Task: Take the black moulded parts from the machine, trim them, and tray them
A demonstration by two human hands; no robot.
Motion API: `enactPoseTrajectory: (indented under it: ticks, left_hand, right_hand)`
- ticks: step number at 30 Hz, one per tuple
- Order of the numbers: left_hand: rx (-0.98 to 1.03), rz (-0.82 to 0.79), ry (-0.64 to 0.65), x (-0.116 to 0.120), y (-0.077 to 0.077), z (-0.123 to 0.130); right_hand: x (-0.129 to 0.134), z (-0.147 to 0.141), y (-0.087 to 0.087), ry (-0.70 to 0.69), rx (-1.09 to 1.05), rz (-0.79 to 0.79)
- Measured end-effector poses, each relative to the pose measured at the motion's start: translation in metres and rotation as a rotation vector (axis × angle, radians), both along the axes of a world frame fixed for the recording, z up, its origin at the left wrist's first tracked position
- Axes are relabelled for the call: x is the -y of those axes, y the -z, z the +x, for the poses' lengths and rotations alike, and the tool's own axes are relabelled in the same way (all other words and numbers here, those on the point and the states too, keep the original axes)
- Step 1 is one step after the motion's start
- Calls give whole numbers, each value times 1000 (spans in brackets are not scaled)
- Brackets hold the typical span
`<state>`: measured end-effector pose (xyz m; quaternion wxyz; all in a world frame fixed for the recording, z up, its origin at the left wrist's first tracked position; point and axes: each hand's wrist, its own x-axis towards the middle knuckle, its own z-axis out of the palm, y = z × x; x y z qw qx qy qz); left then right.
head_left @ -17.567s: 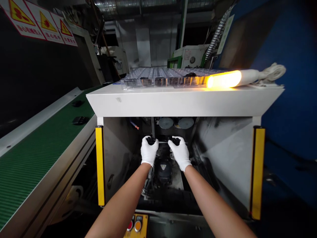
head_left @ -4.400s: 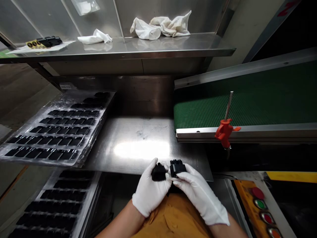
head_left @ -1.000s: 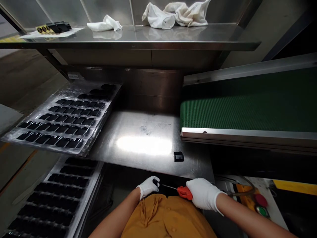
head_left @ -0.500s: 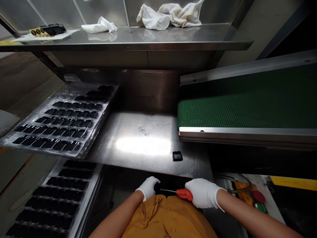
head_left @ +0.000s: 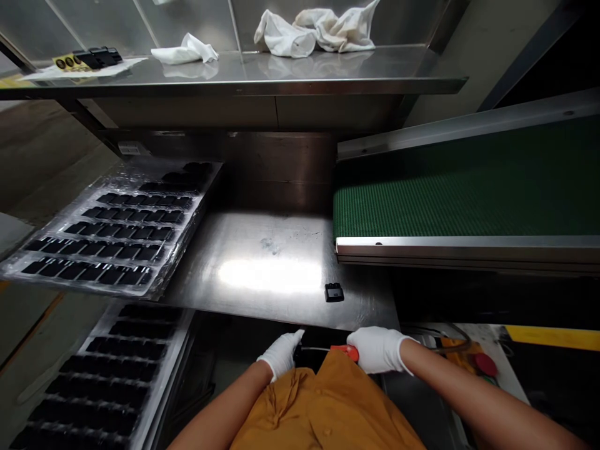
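Note:
In front of my orange-brown clothing, my right hand (head_left: 379, 350), in a white glove, is closed round a red-handled tool (head_left: 345, 352). A thin metal shaft runs from the tool toward my left hand. My gloved left hand (head_left: 281, 356) pinches a small black part (head_left: 298, 354), which the shaft reaches; whether they touch I cannot make out. Just beyond, a black plastic piece (head_left: 334, 293) lies near the front edge of the steel table (head_left: 262, 240).
Plastic trays (head_left: 157, 284) filled with rows of black pieces stand at the left, with more trays below. A green conveyor belt (head_left: 450, 187) is on the right. White cloths (head_left: 284, 37) lie on the steel shelf (head_left: 234, 84). A red button (head_left: 485, 364) sits low right.
My right hand and the red-handled tool have moved up slightly, away from my body. My left hand stays nearly in place, still on the black part.

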<state>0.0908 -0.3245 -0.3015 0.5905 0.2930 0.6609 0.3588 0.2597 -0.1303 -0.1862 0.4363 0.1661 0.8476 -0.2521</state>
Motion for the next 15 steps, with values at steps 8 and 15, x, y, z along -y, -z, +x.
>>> enactPoseTrajectory:
  ticks: [8, 15]
  left_hand:
    - [-341, -35, 90, 14, 30, 3]
    - [-130, -114, -122, 19, 56, 7]
  right_hand:
    - [11, 1, 0, -6, -4, 19]
    - [18, 2, 0, 33, -24, 50]
